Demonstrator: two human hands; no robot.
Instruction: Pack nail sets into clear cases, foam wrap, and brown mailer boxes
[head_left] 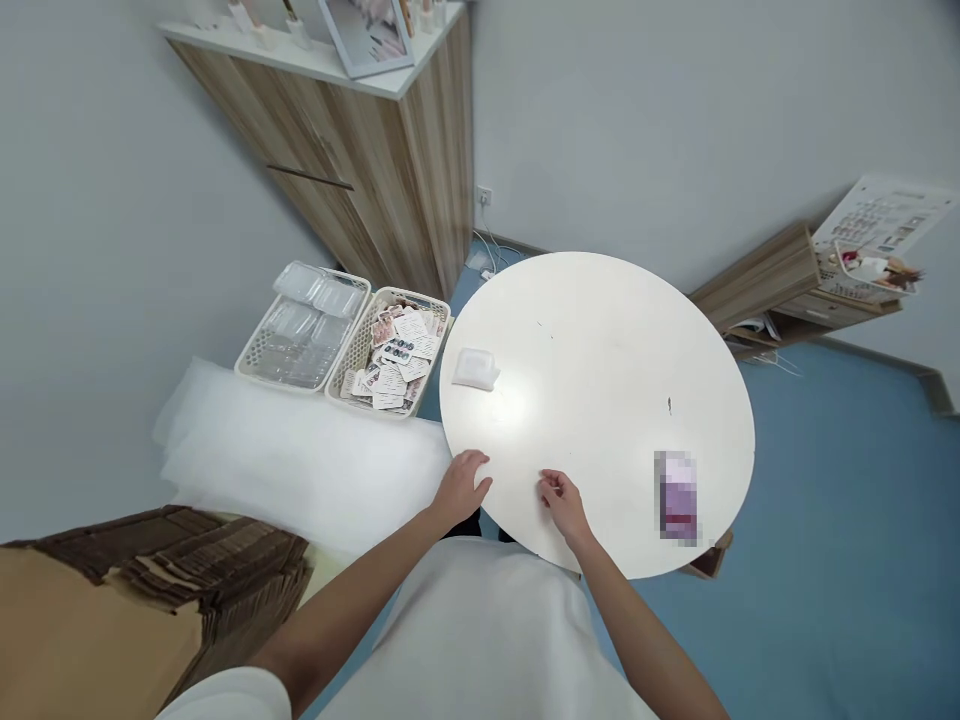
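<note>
My left hand [463,482] rests at the near left edge of the round white table [592,330], thumb and fingers apart, with nothing in it. To its right, my right hand [564,505] is just over the tabletop with its fingers curled toward the thumb; whether anything small is between them is hidden. A small white wrapped packet [475,369], perhaps bubble wrap, lies flat beyond my left hand. Neither hand touches it. A blurred purple and white item [678,500] is at the table's right side. One small dark mark or scrap [670,405] shows above it.
Left of the table stand a basket of clear plastic boxes [300,325] and a basket of printed cards [394,355]. White wrapping sheets [300,450] and brown cardboard [217,580] are nearer me. A wood-grain cabinet [360,160] stands behind; a low shelf [780,280] is at right.
</note>
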